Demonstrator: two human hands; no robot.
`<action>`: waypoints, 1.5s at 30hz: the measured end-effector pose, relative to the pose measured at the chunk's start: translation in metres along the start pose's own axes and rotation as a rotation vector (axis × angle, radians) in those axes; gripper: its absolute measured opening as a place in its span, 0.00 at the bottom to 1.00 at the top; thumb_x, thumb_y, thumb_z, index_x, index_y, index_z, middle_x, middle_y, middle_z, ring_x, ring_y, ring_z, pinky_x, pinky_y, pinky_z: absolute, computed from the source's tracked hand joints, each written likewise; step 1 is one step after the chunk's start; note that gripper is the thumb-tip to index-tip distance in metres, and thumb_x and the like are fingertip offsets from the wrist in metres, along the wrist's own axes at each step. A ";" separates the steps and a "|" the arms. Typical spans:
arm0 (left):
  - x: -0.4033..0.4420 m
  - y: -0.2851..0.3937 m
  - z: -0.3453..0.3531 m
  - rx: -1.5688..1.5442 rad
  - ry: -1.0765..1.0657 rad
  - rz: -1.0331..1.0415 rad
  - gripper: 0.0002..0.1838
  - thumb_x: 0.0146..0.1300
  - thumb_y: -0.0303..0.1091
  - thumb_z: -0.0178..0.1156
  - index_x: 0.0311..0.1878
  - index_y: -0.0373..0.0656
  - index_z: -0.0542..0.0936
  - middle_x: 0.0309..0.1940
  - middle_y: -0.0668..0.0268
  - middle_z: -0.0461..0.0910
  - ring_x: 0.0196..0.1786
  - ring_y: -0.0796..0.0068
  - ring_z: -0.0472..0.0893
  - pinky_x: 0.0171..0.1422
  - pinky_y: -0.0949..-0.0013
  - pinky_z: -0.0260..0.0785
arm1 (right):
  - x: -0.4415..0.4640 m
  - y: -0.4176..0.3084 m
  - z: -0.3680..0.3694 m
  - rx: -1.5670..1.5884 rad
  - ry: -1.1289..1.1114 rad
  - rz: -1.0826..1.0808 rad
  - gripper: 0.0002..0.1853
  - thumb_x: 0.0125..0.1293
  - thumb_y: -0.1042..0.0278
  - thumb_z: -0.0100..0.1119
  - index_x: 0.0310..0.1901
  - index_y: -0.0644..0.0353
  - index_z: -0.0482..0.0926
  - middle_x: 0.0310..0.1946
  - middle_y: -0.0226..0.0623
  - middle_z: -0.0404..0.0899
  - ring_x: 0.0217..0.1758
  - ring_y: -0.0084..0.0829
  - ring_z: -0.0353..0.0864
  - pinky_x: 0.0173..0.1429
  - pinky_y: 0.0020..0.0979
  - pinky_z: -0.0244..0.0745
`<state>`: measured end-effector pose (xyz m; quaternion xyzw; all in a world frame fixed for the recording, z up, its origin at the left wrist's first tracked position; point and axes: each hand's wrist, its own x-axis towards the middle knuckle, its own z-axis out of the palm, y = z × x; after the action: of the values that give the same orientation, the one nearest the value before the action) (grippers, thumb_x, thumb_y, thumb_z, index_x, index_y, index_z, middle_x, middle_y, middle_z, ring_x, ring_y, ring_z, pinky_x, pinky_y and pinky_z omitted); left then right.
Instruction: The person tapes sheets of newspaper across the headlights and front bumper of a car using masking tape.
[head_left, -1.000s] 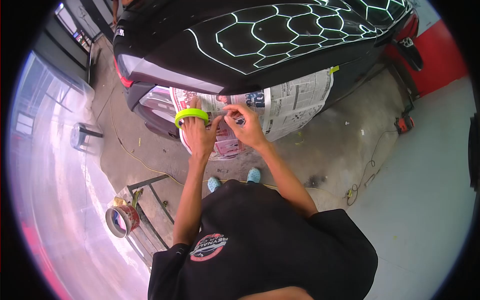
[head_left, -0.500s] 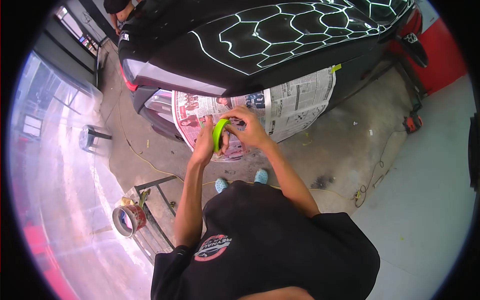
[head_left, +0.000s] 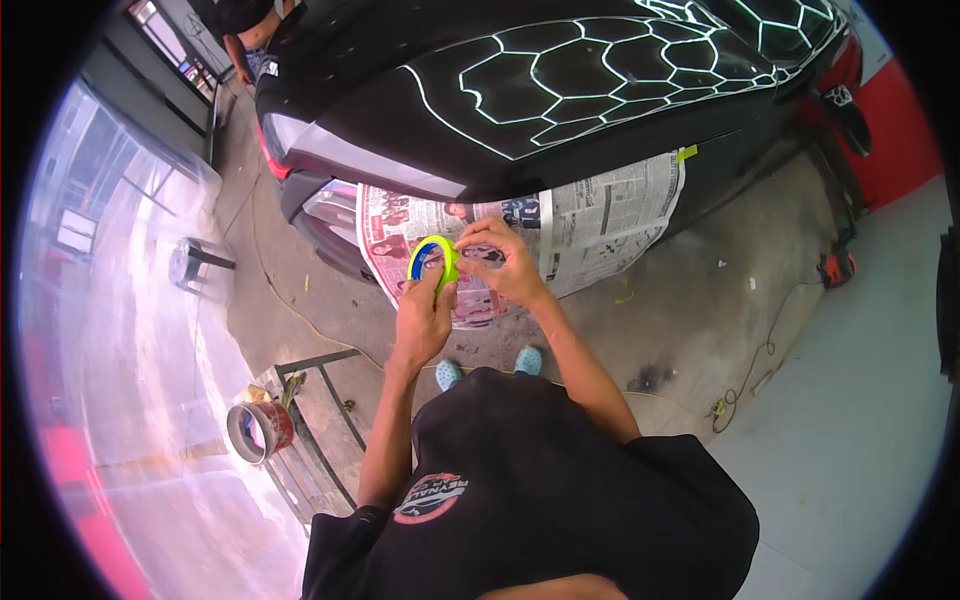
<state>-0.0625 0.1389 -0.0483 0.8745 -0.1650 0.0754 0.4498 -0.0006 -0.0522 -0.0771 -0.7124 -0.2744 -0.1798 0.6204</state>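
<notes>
My left hand [head_left: 425,315] is closed round the lower part of a yellow-green tape roll [head_left: 449,262], whose blue inner side faces up and left. Close to the roll's right edge, my right hand [head_left: 503,262] has its thumb and fingers curled toward the tape; whether it pinches the tape's end is too small to tell. Newspaper sheets [head_left: 600,215] hang below the edge of a black car panel [head_left: 400,130], behind both hands. A short yellow-green tape piece [head_left: 687,153] sits at the sheets' upper right corner.
A person [head_left: 250,35] stands at the upper left beyond the car. On the left are a stool [head_left: 188,262] and a metal frame [head_left: 318,362] bearing a bucket [head_left: 277,425]. An orange power tool [head_left: 838,266] with a cord lies on the floor at the right.
The tape roll has left its place around my left fingers and turned upright in that hand. My right hand has stayed close beside it. More of the other person shows at the upper left.
</notes>
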 end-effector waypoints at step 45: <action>0.014 0.004 -0.002 0.425 -0.024 0.299 0.15 0.70 0.25 0.59 0.58 0.34 0.80 0.32 0.55 0.80 0.38 0.54 0.80 0.51 0.54 0.67 | -0.002 -0.001 0.004 0.070 0.131 0.018 0.08 0.57 0.74 0.77 0.35 0.62 0.85 0.32 0.33 0.76 0.41 0.31 0.75 0.49 0.34 0.71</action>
<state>-0.0506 0.1350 -0.0406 0.9161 -0.2783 0.1636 0.2377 -0.0027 -0.0481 -0.0785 -0.6793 -0.2330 -0.2110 0.6631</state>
